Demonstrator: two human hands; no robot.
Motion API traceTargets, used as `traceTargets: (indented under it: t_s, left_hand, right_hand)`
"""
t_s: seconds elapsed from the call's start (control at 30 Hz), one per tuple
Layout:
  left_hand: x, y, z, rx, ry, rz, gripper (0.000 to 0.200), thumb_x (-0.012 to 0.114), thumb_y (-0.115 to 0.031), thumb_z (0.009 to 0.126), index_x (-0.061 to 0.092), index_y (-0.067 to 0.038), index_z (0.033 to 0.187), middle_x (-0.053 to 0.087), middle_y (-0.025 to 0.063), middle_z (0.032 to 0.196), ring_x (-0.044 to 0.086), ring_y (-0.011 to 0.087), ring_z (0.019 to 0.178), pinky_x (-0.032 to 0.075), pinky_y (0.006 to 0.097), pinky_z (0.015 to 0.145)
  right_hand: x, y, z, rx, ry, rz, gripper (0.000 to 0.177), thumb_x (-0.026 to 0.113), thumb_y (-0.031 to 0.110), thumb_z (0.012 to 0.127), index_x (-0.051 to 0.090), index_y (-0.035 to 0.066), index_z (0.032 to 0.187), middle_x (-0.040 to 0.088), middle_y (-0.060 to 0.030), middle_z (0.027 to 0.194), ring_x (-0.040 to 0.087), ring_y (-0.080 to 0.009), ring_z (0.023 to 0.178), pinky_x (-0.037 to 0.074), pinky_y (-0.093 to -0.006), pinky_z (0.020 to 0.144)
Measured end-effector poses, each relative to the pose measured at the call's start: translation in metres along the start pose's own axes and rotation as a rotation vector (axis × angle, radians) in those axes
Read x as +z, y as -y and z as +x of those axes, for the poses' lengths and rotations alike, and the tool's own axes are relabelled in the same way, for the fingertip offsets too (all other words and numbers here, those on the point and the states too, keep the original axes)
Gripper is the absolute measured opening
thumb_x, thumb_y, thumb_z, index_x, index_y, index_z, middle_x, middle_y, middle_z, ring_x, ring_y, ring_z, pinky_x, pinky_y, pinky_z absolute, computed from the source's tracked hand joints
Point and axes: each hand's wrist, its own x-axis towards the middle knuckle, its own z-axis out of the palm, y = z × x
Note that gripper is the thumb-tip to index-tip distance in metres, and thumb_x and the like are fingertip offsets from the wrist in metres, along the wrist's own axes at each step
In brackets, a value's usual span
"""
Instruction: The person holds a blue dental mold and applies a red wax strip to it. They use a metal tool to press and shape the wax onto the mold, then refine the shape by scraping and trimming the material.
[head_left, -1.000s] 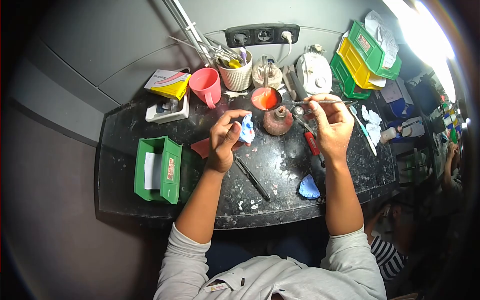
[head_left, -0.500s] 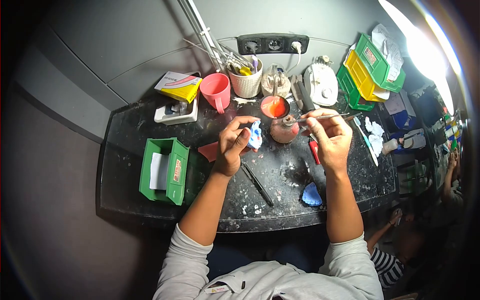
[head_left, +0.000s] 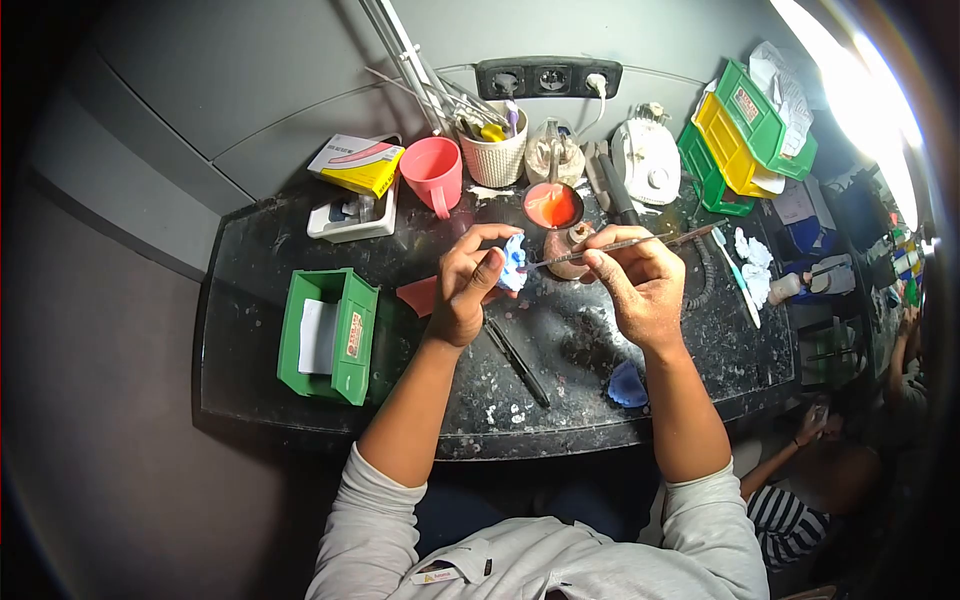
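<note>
Blue dental cast (head_left: 513, 264) is held upright in the curled fingers of my left hand (head_left: 462, 295), above the bench. My right hand (head_left: 640, 292) pinches a thin metal wax-carving tool (head_left: 690, 236) like a pen. The tool lies almost level, its tip pointing left and right at the cast's face. Just behind the tool stands a glass spirit burner (head_left: 562, 268), partly covered by it and by my right fingers. Beyond the burner sits a small round pan holding red wax (head_left: 551, 206). Another blue cast piece (head_left: 627, 384) rests near the bench's front edge.
A black pen (head_left: 516, 362) and a pink wax sheet (head_left: 418, 296) lie near my left forearm. Around them are a green bin (head_left: 327, 338), pink mug (head_left: 432, 172), woven pot of tools (head_left: 495, 160), toothbrush (head_left: 737, 280) and stacked bins (head_left: 735, 140). Another person (head_left: 790, 520) sits at lower right.
My right hand has moved left, carrying the tool's tip from over the burner to the cast's face. My left hand holds the cast in nearly the same place.
</note>
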Motion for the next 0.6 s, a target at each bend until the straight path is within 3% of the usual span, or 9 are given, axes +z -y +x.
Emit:
traceTargets:
  t_s: [0.07,0.17,0.4,0.47,0.6]
  left_hand:
    - [0.001,-0.001,-0.001,0.007,-0.012,0.001,0.058,0.063,-0.047,0.098,0.059,0.004,0.124,0.067,0.0059,0.089,0.061,0.0067,0.07,0.048,0.0189,0.065]
    - [0.001,0.001,0.0,0.024,-0.009,0.087,0.063,0.058,-0.054,0.098,0.057,0.002,0.128,0.062,0.0044,0.09,0.06,0.0064,0.07,0.046,0.0161,0.06]
    - [-0.004,0.007,0.001,0.041,-0.004,0.084,0.063,0.058,-0.055,0.098,0.058,0.002,0.127,0.062,0.0041,0.09,0.06,0.0064,0.071,0.046,0.0159,0.059]
    - [-0.007,0.009,0.001,0.042,0.0,0.011,0.059,0.061,-0.044,0.1,0.069,0.012,0.08,0.059,0.0132,0.126,0.063,0.0099,0.074,0.051,0.0211,0.065]
    - [-0.002,0.002,0.0,0.016,-0.019,-0.016,0.057,0.062,-0.043,0.1,0.069,0.012,0.088,0.059,0.0123,0.126,0.063,0.0094,0.074,0.052,0.0209,0.066]
  right_hand:
    - [0.0,0.0,0.0,-0.006,0.014,-0.001,0.008,0.068,-0.007,0.091,0.061,-0.007,0.092,0.07,-0.0168,0.105,0.073,-0.0193,0.086,0.062,-0.0303,0.073]
    - [0.0,-0.001,0.0,-0.009,-0.001,0.048,0.007,0.069,-0.006,0.092,0.062,-0.007,0.094,0.07,-0.0159,0.104,0.072,-0.0184,0.086,0.062,-0.0299,0.072]
    - [0.0,0.006,0.0,0.021,-0.001,0.007,0.008,0.07,-0.004,0.092,0.064,-0.006,0.096,0.071,-0.0137,0.101,0.071,-0.0167,0.084,0.06,-0.0288,0.072]
    - [-0.001,0.006,0.0,0.033,0.005,0.0,0.008,0.07,-0.003,0.092,0.064,-0.006,0.096,0.071,-0.0133,0.101,0.071,-0.0166,0.084,0.06,-0.0287,0.071]
    - [-0.002,0.003,0.0,0.007,0.018,0.019,0.008,0.071,-0.004,0.091,0.064,-0.006,0.096,0.071,-0.0133,0.101,0.071,-0.0163,0.083,0.06,-0.0285,0.071]
